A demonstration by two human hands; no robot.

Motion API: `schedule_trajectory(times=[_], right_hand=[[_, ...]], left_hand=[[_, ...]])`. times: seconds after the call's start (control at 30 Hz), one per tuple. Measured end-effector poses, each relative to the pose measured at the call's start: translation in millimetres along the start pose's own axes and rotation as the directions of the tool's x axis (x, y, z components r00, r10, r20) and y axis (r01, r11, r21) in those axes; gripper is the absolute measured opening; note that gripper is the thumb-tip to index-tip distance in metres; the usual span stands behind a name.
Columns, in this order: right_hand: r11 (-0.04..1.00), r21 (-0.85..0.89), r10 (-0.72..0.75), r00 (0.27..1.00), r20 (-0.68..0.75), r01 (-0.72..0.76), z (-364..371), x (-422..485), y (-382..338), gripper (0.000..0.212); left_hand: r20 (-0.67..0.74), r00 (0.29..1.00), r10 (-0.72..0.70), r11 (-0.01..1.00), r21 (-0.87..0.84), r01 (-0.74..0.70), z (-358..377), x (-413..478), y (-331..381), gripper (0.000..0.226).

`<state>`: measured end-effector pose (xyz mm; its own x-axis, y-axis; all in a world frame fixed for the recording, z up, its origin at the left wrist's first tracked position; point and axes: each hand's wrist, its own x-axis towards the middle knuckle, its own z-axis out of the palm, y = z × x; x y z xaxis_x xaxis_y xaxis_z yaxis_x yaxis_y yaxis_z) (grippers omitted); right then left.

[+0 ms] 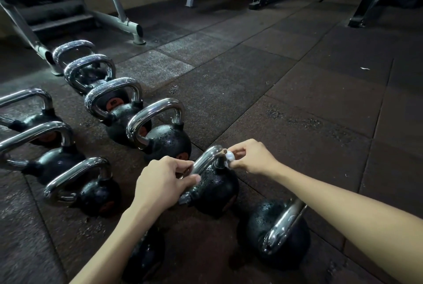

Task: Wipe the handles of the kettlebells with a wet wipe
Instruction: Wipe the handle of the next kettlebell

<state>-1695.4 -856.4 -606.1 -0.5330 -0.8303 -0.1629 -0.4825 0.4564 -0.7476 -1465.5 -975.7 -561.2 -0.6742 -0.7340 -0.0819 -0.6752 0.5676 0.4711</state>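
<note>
A person is crouching over kettlebells on a dark rubber-tiled gym floor (pixel 297 91), seen from their own head looking down. The kettlebell being cleaned (pixel 215 188) is sitting in the lower middle of the view, black with a shiny chrome handle (pixel 204 159), and its body is glistening with droplets. The left hand (pixel 160 183) is gripping the nearer side of that handle, fingers and thumb curled around the bar. The right hand (pixel 249 157) is pinching a small bunched white wet wipe (pixel 230 156) between thumb and fingertips, pressing it against the far corner of the same handle where the bar bends down toward the ball. Just beside it, nearer the viewer on the right, another kettlebell (pixel 274 228) is lying tilted with its handle pointing toward the camera. A line of further kettlebells (pixel 169 144) is running away to the upper left, with a second line (pixel 98 194) standing left of it. A grey metal machine frame (pixel 119 20) is standing beyond them.
</note>
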Motion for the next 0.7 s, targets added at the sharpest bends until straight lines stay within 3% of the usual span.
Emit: schedule_trajectory(times=[0.13, 0.33, 0.47, 0.6, 0.7], right_hand=[[0.998, -0.064, 0.016, 0.985, -0.169, -0.027, -26, 0, 0, 0.027], [0.987, 0.15, 0.004, 0.925, -0.38, 0.057, -66, -31, 2, 0.026], [0.955, 0.295, 0.051, 0.951, -0.304, 0.043, -61, -45, -5, 0.026], [0.869, 0.495, 0.084, 0.979, -0.184, 0.018, -48, -45, -32, 0.023], [0.838, 0.545, 0.03, 0.995, -0.095, 0.027, -35, -45, -51, 0.02]], left_hand=[[-0.014, 0.997, 0.074, 0.994, 0.077, -0.072, 12, 17, 31, 0.025], [0.003, 0.99, 0.138, 0.954, 0.268, -0.134, 25, 54, 89, 0.031], [-0.022, 0.981, 0.192, 0.96, 0.212, -0.183, 18, 51, 71, 0.034], [-0.255, 0.892, 0.374, 0.906, -0.103, -0.409, 17, 21, 53, 0.049], [-0.355, 0.857, 0.373, 0.858, -0.219, -0.464, 14, 12, 49, 0.05]])
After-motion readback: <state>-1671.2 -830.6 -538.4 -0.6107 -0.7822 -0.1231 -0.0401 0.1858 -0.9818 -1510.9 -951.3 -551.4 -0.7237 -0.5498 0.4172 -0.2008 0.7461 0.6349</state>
